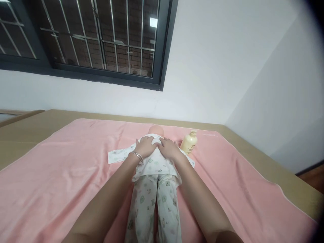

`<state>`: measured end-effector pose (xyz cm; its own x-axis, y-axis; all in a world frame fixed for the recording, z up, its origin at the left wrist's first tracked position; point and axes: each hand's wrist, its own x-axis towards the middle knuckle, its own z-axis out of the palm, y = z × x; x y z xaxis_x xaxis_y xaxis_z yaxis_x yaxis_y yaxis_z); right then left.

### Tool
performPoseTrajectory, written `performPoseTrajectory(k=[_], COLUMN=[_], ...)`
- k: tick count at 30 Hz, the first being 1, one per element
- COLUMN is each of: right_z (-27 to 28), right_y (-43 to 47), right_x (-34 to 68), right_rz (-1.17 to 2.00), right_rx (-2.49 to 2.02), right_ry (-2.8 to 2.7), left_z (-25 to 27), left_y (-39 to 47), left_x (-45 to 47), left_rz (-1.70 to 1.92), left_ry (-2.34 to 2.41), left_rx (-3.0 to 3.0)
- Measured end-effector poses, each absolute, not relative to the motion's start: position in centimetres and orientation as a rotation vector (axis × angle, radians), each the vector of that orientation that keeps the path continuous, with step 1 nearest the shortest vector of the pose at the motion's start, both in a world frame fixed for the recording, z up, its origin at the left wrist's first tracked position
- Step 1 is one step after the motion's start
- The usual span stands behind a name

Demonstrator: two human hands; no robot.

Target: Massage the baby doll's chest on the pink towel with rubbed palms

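Observation:
A baby doll (156, 130) lies on a pink blanket (83, 152), its head at the far end and its legs toward me. It wears a white printed top (158, 167) and matching printed trousers (144, 199). My left hand (146, 146) rests flat on the upper left of the top, with silver bangles (138, 157) at the wrist. On the upper right, my right hand (169, 147) lies flat too, and the two hands nearly meet at the middle. Both have their fingers stretched out and grip nothing. The doll's face does not show.
A pale yellow pump bottle (189, 141) leans on the blanket just right of my right hand. The blanket covers a wooden table (32, 131). A white wall (202, 67) and a barred window (106, 40) stand behind it.

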<state>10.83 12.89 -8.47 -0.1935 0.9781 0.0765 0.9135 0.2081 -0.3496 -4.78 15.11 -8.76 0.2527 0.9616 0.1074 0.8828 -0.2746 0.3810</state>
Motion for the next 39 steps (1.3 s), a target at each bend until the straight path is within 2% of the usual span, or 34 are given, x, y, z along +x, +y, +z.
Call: performPoseTrajectory(k=[4, 9, 17, 23, 33, 39], right_z=[-6.8, -6.4, -10.0, -10.7, -7.5, -9.2], right_y=[10.9, 10.7, 14.5, 15.1, 11.6, 13.8], right_x=[9.9, 9.6, 11.3, 11.7, 10.2, 11.1], right_rz=[0.258, 0.336, 0.421, 0.369, 0.177, 0.304], right_rx=[-1.755, -1.609, -1.699, -1.788, -1.769, -1.727], right_ry=[-2.363, -2.372, -1.969, -1.945, -2.392, -2.195], left_z=[-7.0, -6.6, -10.4, -11.1, -7.0, -8.9], left_y=[12.9, 12.0, 15.8, 16.9, 12.5, 14.9], left_x=[-3.9, -3.3, -4.5, -5.1, -4.0, -4.3], left_rz=[0.354, 0.259, 0.506, 0.578, 0.211, 0.458], left_ry=[1.733, 1.831, 1.904, 1.854, 1.679, 1.79], left_rx=[2.367, 2.355, 2.169, 2.123, 2.434, 2.187])
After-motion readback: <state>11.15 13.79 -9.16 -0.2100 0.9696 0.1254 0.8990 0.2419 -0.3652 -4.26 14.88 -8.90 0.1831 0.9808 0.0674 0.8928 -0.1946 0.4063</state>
